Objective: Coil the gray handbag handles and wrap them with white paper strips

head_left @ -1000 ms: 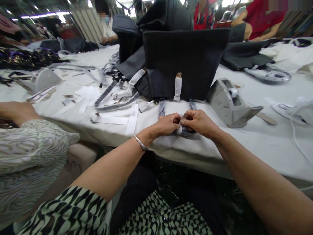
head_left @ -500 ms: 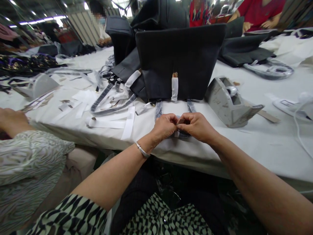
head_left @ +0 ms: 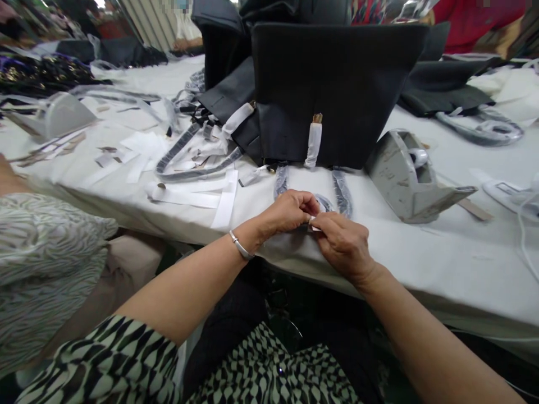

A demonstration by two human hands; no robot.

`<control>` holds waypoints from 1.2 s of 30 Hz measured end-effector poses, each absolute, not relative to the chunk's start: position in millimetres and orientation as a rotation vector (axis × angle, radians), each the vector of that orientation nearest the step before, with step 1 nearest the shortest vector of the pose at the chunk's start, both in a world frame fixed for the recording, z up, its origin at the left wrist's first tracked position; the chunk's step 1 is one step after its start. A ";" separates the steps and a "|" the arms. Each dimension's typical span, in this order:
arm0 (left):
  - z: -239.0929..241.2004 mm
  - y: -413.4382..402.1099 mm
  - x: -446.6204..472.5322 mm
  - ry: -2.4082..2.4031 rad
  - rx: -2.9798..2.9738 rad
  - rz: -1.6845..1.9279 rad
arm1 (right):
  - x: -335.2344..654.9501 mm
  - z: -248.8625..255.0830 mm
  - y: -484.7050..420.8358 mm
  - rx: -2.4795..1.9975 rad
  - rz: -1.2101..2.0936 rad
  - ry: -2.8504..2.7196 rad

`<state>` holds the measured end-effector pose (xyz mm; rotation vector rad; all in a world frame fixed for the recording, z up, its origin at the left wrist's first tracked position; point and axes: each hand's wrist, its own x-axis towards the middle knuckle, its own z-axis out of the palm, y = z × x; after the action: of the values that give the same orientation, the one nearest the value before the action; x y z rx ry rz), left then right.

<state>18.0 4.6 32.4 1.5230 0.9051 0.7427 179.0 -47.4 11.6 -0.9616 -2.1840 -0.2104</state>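
Note:
At the table's front edge, both my hands meet over the plastic-wrapped handle (head_left: 343, 193) of a black bag (head_left: 332, 84). My left hand (head_left: 290, 210) is closed in a pinch, wrist bracelet showing; what lies between its fingertips is mostly hidden. My right hand (head_left: 343, 238) pinches a small white strip (head_left: 314, 224) right beside the left fingertips. The bag stands upright just beyond, with a white-wrapped tab (head_left: 313, 145) and gold-coloured metal piece (head_left: 317, 118) on its front.
A grey tape dispenser (head_left: 402, 177) stands right of the bag. White paper strips (head_left: 225, 199) and another wrapped handle (head_left: 168, 160) lie to the left. A co-worker's patterned sleeve (head_left: 46, 252) is close at my left. More black bags (head_left: 446, 87) are farther back.
The camera view has tipped down and shifted left. My right hand has turned, its back now more upward and its fingers lower, and a white strip shows at its fingertips.

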 end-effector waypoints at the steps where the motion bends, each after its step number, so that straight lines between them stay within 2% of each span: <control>1: 32.0 4.8 16.6 0.889 1.543 0.733 | 179.3 12.4 -48.4 -0.926 -0.264 -2.221; 9: 24.2 9.1 8.1 0.944 1.839 0.674 | 177.4 14.0 -65.8 -0.854 -0.652 -2.396; 13: 23.4 7.0 6.2 0.951 1.889 0.684 | 182.7 11.4 -74.9 -0.869 -0.722 -2.471; 18: 20.4 5.3 2.1 0.840 2.032 0.775 | 192.1 15.7 -73.0 -0.861 -0.583 -2.497; 28: 20.7 9.9 -6.0 0.746 2.262 0.690 | 196.2 8.0 -56.4 -0.891 -0.273 -2.280; 36: 23.8 3.8 0.0 0.892 2.420 0.634 | 197.9 5.9 -55.6 -0.920 -0.244 -2.283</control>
<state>0.0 3.8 23.8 2.4204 0.8918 0.6344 197.9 -55.6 5.9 -0.9199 -2.2830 -0.2442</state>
